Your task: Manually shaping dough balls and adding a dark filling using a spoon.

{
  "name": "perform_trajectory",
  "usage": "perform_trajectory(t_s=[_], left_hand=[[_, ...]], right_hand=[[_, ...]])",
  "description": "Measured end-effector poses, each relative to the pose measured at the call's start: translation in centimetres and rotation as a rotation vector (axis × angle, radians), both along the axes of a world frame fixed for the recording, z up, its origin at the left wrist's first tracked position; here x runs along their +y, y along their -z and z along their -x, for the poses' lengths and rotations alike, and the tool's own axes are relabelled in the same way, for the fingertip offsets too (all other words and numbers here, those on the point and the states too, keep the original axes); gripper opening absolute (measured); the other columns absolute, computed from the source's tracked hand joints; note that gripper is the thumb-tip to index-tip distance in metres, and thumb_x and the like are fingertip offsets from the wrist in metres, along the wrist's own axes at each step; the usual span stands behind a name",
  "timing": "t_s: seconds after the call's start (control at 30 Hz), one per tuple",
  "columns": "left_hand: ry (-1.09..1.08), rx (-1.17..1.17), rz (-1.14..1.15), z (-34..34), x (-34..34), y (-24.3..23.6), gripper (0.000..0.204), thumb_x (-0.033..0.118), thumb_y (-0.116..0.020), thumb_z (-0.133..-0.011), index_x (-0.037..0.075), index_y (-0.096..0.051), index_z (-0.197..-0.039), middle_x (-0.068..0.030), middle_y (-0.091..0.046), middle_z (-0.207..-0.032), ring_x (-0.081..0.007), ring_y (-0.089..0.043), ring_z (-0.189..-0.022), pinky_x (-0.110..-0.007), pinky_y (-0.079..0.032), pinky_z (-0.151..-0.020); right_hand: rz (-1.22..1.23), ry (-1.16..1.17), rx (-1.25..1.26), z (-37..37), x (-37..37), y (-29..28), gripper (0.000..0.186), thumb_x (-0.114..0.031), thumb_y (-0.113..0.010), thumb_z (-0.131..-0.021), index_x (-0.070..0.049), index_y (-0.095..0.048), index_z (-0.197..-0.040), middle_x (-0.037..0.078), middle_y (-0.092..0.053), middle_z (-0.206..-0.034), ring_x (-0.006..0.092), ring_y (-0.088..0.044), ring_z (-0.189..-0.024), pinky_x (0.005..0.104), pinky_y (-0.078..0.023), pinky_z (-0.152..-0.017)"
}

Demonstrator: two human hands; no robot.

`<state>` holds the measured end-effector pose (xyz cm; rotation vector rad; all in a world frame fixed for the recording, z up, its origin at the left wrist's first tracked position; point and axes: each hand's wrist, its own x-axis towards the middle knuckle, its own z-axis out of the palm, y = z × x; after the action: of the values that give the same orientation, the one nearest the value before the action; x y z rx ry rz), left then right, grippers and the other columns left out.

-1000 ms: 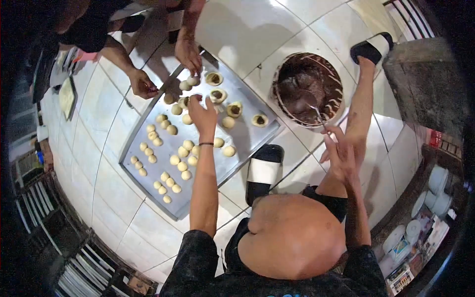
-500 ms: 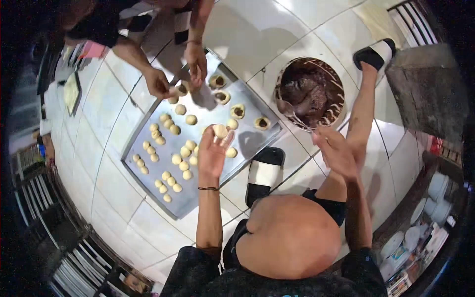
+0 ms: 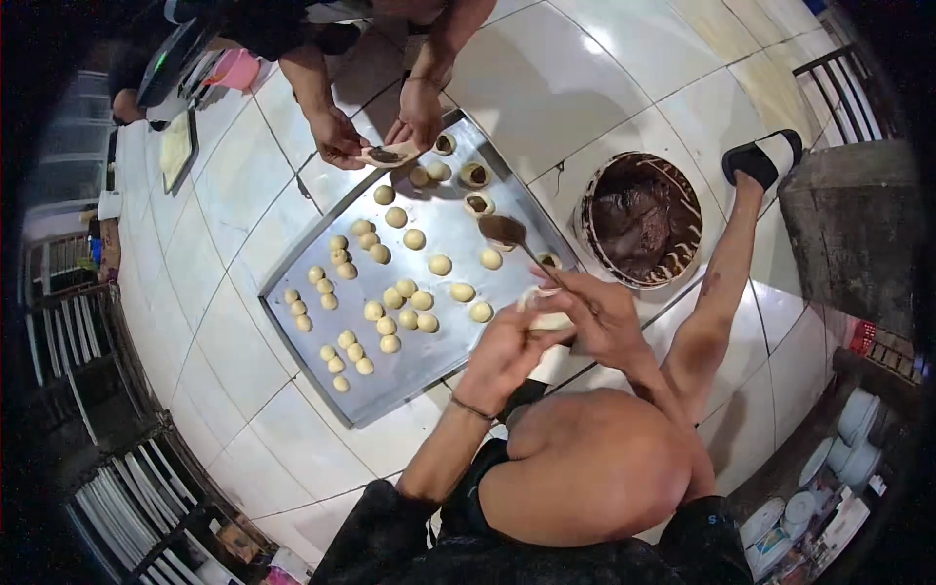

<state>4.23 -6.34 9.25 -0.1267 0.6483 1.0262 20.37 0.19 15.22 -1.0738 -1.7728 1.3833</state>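
Observation:
My left hand and my right hand meet above the near right edge of a metal tray. Between them is a pale piece of dough, gripped by my left hand and partly hidden by fingers. A spoon coated with brown paste sticks out from my right hand, its bowl hanging over the tray; the right fingers also touch the dough. Rows of dough balls lie on the tray. Along its far right side are several dough pieces with dark filling.
Right of the tray stands a bucket of dark brown paste. Across the tray, another person's hands hold a flattened dough piece with filling. A low block stands at right. White tiles cover the floor.
My right hand has brought the spoon leftward from the bucket, and my left hand has moved right with its dough to meet it. The other person's hands now hold filled dough.

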Motion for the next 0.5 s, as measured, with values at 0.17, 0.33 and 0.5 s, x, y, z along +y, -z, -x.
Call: perform_trajectory(t_s=[0.17, 0.33, 0.5], left_hand=[[-0.337, 0.014, 0.025, 4.2, 2.2, -4.6, 0.041, 0.018, -0.044, -0.108, -0.014, -0.046, -0.135, -0.0263, -0.06, -0.134, -0.0344, -0.06, -0.124, -0.048, -0.046, -0.113], [-0.199, -0.105, -0.018, 6.0, 3.2, -1.0, 0.042, 0.021, -0.045, -0.108, -0.012, -0.047, -0.133, -0.0269, -0.059, -0.135, -0.0347, -0.06, -0.125, -0.048, -0.047, -0.112], [-0.384, -0.005, -0.151, 7.5, 3.5, 2.0, 0.042, 0.024, -0.048, -0.107, -0.01, -0.048, -0.132, -0.0265, -0.058, -0.137, -0.0354, -0.058, -0.128, -0.047, -0.044, -0.115]], right_hand=[[-0.166, 0.077, -0.018, -2.5, -1.7, 2.9, 0.027, 0.004, -0.064, -0.087, 0.002, -0.071, -0.113, 0.011, -0.076, -0.101, 0.0201, -0.061, -0.064, 0.0312, -0.052, -0.063], [-0.233, -0.063, -0.299, -3.4, -4.8, 9.0, 0.032, 0.007, -0.063, -0.084, 0.001, -0.071, -0.114, 0.01, -0.076, -0.099, 0.0209, -0.059, -0.062, 0.0326, -0.05, -0.061], [-0.088, 0.04, -0.418, -7.0, -4.4, 3.3, 0.03, -0.004, -0.056, -0.093, -0.004, -0.068, -0.121, 0.009, -0.072, -0.088, 0.0212, -0.057, -0.06, 0.0341, -0.048, -0.059]])
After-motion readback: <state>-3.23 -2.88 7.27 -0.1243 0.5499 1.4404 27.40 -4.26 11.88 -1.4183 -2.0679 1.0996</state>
